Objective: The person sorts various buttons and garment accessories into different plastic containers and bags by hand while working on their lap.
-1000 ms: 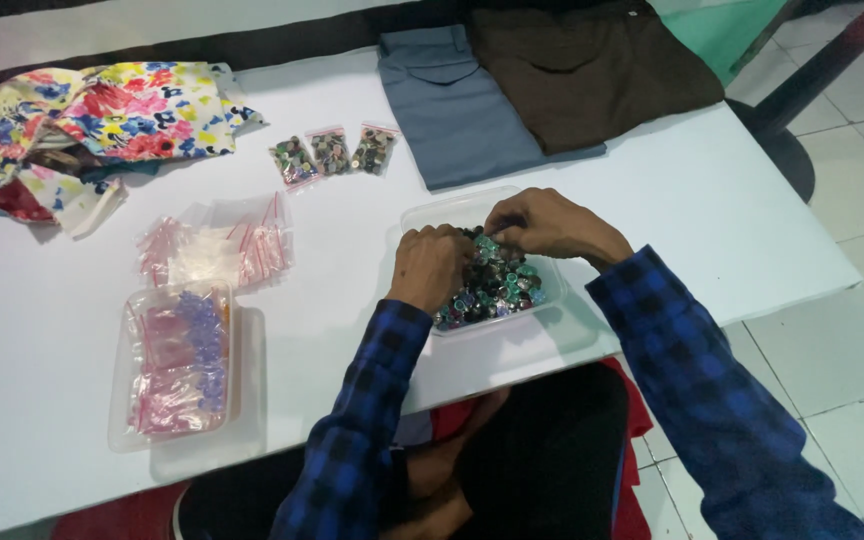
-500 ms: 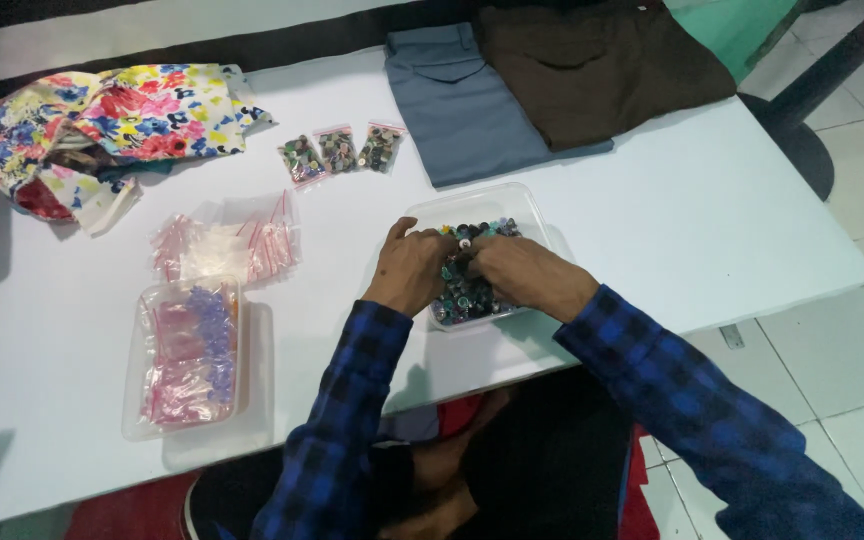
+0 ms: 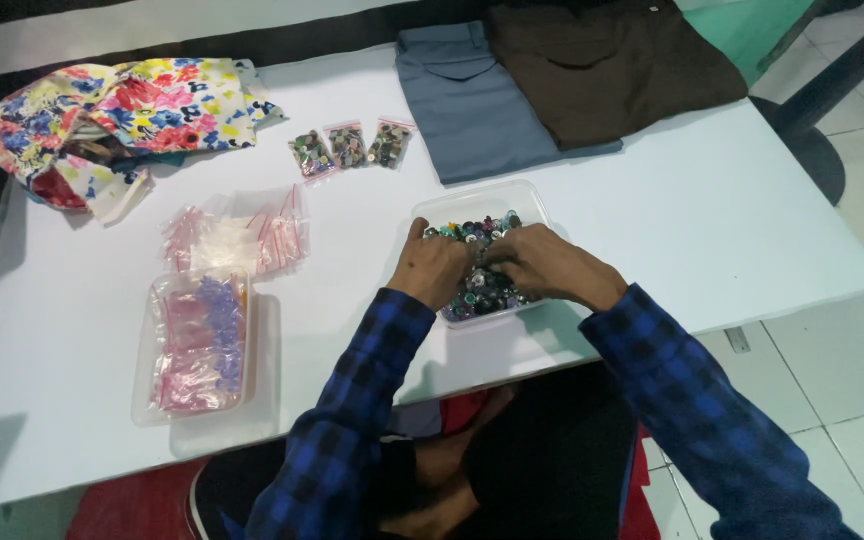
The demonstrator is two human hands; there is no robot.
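We take the clear tub of buttons [image 3: 480, 262] near the front edge of the white worktop [image 3: 712, 230] as our landmark. Far to its left, at the back corner, lies a crumpled floral cloth [image 3: 132, 110]; nearer to it sit a loose heap of small zip bags [image 3: 237, 238] and, in front of those, a clear tray of pink and blue bags [image 3: 197, 345]. Just behind and left of the tub, three small filled bags [image 3: 350, 148] lie in a row. Our left hand [image 3: 435, 268] rests on the tub's left side, fingers curled down into the buttons; our right hand [image 3: 550, 265] comes in from the right, fingers bent among them too, and the two hands meet over the middle. Whether either pinches a button we cannot tell. Behind the tub to its right lie folded grey trousers [image 3: 477, 100] and a brown garment [image 3: 607, 65].
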